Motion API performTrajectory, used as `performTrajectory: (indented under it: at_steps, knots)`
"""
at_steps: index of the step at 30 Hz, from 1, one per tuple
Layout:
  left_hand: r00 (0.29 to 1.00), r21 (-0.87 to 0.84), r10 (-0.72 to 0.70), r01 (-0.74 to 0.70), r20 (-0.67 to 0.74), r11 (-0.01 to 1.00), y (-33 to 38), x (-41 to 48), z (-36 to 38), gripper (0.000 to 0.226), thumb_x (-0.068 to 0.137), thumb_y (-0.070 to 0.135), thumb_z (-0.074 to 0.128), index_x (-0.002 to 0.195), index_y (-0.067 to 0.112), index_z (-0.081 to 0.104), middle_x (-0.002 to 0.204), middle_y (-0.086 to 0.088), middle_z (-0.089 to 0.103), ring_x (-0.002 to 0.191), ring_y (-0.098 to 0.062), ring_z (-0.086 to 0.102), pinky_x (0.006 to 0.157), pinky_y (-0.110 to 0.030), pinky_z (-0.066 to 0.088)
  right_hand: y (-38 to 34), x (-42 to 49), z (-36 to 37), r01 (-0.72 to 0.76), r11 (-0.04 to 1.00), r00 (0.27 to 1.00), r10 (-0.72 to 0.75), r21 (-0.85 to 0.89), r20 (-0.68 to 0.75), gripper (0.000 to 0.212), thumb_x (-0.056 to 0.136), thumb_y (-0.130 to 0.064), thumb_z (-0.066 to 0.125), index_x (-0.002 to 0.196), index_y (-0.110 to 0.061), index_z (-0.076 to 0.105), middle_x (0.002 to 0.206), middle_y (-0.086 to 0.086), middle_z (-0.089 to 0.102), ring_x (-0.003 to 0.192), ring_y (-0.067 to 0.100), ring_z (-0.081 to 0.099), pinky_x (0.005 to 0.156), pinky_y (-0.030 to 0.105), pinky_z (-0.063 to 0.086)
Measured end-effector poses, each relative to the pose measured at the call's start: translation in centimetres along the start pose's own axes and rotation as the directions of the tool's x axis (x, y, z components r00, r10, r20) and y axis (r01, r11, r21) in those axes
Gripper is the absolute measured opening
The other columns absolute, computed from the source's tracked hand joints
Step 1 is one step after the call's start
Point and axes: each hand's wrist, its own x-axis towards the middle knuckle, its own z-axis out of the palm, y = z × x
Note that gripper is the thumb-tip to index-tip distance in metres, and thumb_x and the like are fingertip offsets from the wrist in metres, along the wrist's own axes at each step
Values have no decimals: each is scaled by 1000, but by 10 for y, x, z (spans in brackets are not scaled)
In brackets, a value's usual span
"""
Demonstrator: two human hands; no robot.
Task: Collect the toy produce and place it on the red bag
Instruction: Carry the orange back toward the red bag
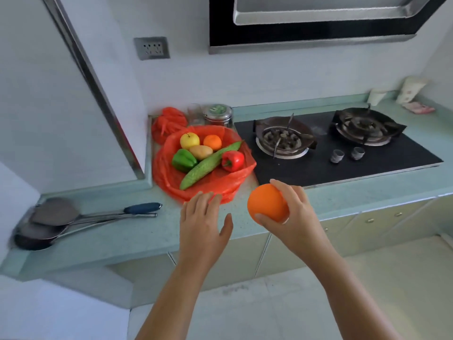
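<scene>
Pale green kitchen counter (103, 231), gas hob (331, 148) to the right, two pans (49, 224) stacked in the left corner. Red bag (171, 177) lay spread flat on the counter beside the hob.

Already resting on it: yellow apple (189, 140), small orange (212, 142), potato (201, 151), green pepper (183, 160), long green gourd (208, 165) lying diagonally, red pepper (232, 160). Six pieces placed.

Right hand (291, 212) was closed around a larger orange (267, 204), thumb beneath and fingers wrapped over the far side, held in the air just off the bag's near corner, above the counter edge. Left hand (203, 224) was empty, fingers spread and relaxed, fingertips at the bag's front edge; contact with the plastic not certain.

Judgement: task nearly done. No other loose produce showed on the counter or hob; the held orange looked like the last piece, with open room at the front of the bag.
</scene>
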Motion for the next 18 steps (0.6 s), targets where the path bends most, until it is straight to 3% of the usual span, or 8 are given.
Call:
performTrajectory:
  at_steps: [5, 18]
  knots:
    - [998, 10, -58, 58, 9, 998, -45, -3, 5, 45, 81, 34, 46, 108, 4, 63, 109, -12, 64, 106, -33, 56, 91, -45, 45, -8, 23, 48, -3, 1000, 999, 4, -12, 52, 70, 71, -29, 75, 131, -24, 40, 118, -2, 36, 99, 15, 43, 80, 26, 36]
    - [985, 57, -156, 153, 72, 987, -101, 36, 54, 44, 81, 34, 46, 110, 5, 62, 114, -14, 61, 110, -33, 53, 92, -46, 46, 23, 112, 116, 33, 998, 985, -22, -61, 173, 72, 73, -31, 74, 134, -22, 37, 131, 6, 37, 112, 23, 42, 84, 29, 37]
